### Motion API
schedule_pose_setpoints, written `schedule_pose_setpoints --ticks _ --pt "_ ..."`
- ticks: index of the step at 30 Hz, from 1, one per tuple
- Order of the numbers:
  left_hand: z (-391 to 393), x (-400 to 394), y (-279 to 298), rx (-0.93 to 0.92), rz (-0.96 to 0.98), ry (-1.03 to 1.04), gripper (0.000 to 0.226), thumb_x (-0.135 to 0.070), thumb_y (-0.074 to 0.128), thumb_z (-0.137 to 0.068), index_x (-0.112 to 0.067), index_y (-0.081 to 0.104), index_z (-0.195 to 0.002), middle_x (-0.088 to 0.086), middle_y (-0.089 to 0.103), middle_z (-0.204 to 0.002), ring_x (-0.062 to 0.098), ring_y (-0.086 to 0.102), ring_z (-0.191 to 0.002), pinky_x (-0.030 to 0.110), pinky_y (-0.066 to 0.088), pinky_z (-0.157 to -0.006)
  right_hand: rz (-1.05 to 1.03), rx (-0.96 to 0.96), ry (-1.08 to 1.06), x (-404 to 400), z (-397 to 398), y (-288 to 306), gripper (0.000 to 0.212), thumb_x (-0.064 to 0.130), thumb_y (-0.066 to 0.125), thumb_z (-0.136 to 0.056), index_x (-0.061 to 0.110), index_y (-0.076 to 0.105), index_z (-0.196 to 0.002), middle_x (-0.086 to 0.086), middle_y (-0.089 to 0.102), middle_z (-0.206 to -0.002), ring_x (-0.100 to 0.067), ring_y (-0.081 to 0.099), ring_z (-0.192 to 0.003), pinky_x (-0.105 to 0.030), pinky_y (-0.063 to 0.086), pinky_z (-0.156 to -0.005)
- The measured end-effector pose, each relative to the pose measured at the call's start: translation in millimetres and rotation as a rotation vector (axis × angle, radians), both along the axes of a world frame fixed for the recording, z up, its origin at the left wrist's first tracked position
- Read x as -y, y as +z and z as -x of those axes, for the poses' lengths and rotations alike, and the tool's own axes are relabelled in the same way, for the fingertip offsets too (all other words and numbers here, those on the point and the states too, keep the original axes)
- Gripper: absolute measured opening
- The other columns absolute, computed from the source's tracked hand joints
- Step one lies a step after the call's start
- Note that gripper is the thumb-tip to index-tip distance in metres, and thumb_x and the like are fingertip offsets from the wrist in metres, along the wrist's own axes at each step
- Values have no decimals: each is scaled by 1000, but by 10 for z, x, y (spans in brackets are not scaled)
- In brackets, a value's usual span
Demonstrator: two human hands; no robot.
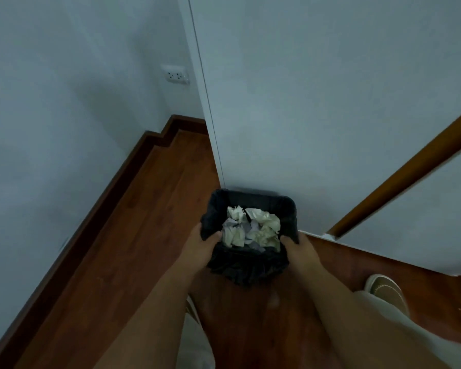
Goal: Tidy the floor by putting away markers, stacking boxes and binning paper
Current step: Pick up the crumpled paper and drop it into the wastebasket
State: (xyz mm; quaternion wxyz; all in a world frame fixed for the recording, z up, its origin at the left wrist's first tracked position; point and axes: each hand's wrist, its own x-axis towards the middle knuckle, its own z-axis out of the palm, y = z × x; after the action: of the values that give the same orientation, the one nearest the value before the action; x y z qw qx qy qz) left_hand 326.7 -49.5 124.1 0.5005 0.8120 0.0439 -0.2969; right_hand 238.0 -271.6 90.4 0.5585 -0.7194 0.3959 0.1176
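Note:
A small square bin (250, 201) lined with a dark plastic bag stands against the foot of a white wall corner on the wooden floor. Several crumpled balls of white paper (252, 226) lie inside it. My left hand (201, 245) grips the bin's near-left rim, thumb hooked over the bag. On the near-right rim my right hand (300, 247) holds it the same way. No markers or boxes are in view.
Reddish wooden floor (144, 235) runs along a dark skirting board at the left wall. A wall socket (176, 74) sits higher up. A wooden rail (399, 177) slants at the right. My beige shoe (383, 288) stands at the lower right.

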Motion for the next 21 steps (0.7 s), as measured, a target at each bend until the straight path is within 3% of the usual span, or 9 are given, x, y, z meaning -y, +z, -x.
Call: schedule_pose_setpoints --ticks 2,4,6,7,10,14,18,21 --pt "146 53 28 -78 121 107 19 -29 63 -93 -30 61 -112 1 67 -116 21 64 -106 42 51 -97 -59 -53 -36 -82 66 -8 15 34 55 -88 35 60 -103 -9 68 -104 -31 66 -91 -48 58 -81" --pt "299 92 127 -93 142 181 13 -21 62 -94 -33 61 -99 4 67 -107 27 65 -103 47 51 -96 -11 -55 -67 -76 165 86 17 24 48 -93 28 59 -105 -9 67 -98 -26 65 -82 -32 58 -64" --pt "474 119 263 -101 164 207 18 -20 64 -92 -35 58 -99 1 65 -108 28 63 -106 48 50 -97 68 -72 14 3 304 147 18 18 49 -94 21 60 -108 -5 66 -97 -17 62 -74 -15 47 -47" --pt "554 128 351 -113 171 201 22 -22 65 -91 -32 57 -108 0 62 -116 26 61 -111 48 49 -99 105 -86 61 44 369 181 18 16 52 -93 18 60 -109 -3 65 -94 -16 61 -73 -13 44 -46" --pt "776 188 561 -143 150 177 65 -31 70 -86 -27 39 -143 -3 46 -140 25 51 -126 46 45 -106 19 -73 -70 159 606 392 22 7 51 -93 10 62 -111 -8 66 -94 -24 64 -78 -27 51 -54" --pt "968 346 768 -183 211 166 73 -34 77 -74 -29 45 -139 4 56 -133 27 62 -112 48 51 -99 -66 -18 -223 328 958 775 27 -5 47 -90 4 60 -112 -21 66 -102 -37 65 -84 -32 55 -52" --pt "1158 729 835 -240 284 90 77 -38 80 -64 -32 48 -135 2 61 -127 27 67 -105 49 55 -93 -66 31 -302 713 1357 1055 31 -6 45 -90 3 59 -117 -24 64 -106 -38 65 -81 -29 54 -42" --pt "1419 1206 873 -239 321 -24 65 -36 79 -65 -32 56 -126 4 66 -122 27 69 -103 49 55 -92 -18 76 -382 1082 1807 1328 25 6 48 -93 7 59 -116 -19 65 -102 -39 66 -89 -42 60 -63"
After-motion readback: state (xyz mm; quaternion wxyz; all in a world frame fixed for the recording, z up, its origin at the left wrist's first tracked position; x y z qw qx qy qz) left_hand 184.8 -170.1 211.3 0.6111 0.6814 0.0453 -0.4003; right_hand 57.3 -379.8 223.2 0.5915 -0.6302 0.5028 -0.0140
